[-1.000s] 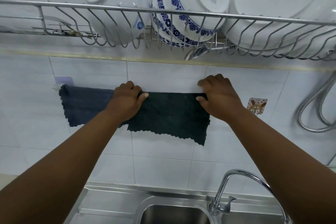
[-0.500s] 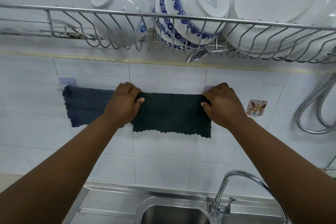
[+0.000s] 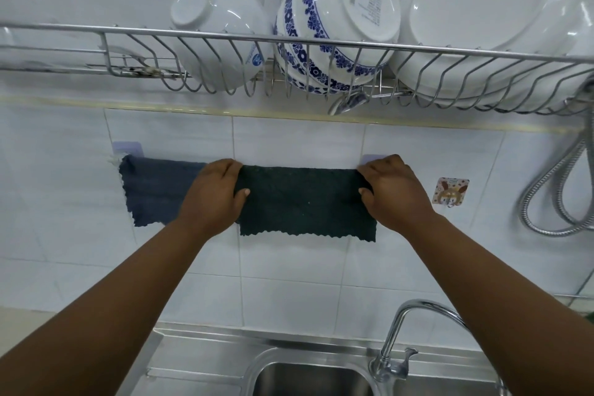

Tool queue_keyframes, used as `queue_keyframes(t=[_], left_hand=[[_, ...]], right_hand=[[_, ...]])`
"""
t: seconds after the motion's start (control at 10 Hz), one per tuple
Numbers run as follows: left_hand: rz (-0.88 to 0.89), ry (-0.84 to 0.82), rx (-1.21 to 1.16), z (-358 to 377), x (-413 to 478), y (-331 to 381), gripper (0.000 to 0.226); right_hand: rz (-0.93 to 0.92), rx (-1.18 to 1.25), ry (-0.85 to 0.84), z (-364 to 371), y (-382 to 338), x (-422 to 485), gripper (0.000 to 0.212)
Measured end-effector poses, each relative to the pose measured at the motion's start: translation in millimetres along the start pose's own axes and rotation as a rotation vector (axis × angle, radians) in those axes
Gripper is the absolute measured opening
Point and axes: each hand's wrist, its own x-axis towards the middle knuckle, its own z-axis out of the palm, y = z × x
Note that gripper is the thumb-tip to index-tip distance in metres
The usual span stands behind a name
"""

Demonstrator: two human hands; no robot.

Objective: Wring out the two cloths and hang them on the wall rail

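Two cloths hang side by side on the tiled wall, draped over a rail that they hide; only its pale lilac end pads (image 3: 127, 147) show. The dark blue cloth (image 3: 154, 191) is on the left. The dark green cloth (image 3: 305, 202) is on the right, spread flat with a zigzag lower edge. My left hand (image 3: 213, 199) grips the green cloth's left edge, overlapping the blue cloth. My right hand (image 3: 392, 193) grips its right edge near the top.
A wire dish rack (image 3: 321, 42) juts out overhead with a white bowl (image 3: 218, 26), a blue-patterned bowl (image 3: 337, 19) and white plates (image 3: 488, 16). Below are a steel sink (image 3: 308, 379) and tap (image 3: 414, 331). A shower hose (image 3: 565, 190) and sticker hook (image 3: 450, 191) are at right.
The green cloth's lower edge has been levelled and the cloth stretched wider along the rail. Both hands have stayed on its edges, the right one shifting slightly outward.
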Motion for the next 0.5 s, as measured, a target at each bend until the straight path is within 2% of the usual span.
queue_keyframes(t=[0.2,0.4,0.5], left_hand=[[0.028,-0.130,0.128,-17.0,-4.1,4.3,0.070],[-0.018,-0.159,0.052,-39.7,-24.3,38.6,0.072],[0.048,-0.152,0.138,-46.8,-29.0,64.1,0.071]], right_hand=[[0.030,0.062,-0.124,-11.4,-2.6,-16.6,0.063],[0.122,0.144,-0.146,-40.4,14.5,-43.1,0.070],[0.175,0.133,-0.205,-53.8,30.1,-54.6,0.071]])
